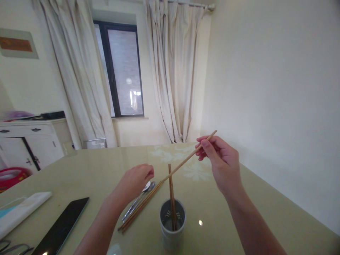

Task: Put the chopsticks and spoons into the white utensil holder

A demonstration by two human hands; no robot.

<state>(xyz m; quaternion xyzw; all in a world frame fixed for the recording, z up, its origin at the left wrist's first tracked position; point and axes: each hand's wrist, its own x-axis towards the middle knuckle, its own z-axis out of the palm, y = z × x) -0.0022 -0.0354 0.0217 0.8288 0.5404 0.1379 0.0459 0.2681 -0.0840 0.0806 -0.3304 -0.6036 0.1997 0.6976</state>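
Note:
My right hand [225, 159] pinches a light wooden chopstick [183, 163] near its upper end. The chopstick slants down to the left, passing across the view of two upright chopsticks [172, 198] that lean in a grey cylindrical holder [172, 237] with small holes inside. My left hand [138, 180] is curled closed above the table, with nothing seen sticking out of it; its palm is hidden. Beneath and beside it lie metal spoons [135, 204], partly covered by the hand, and some brown chopsticks [142, 207] lying side by side.
On the glossy greenish table [212, 212] a black phone or tablet [63, 225] lies at the left, near a white power strip-like object [25, 212] and eyeglasses [17, 248]. A wall [278, 106] borders the table's right side. A white cabinet [34, 141] stands back left.

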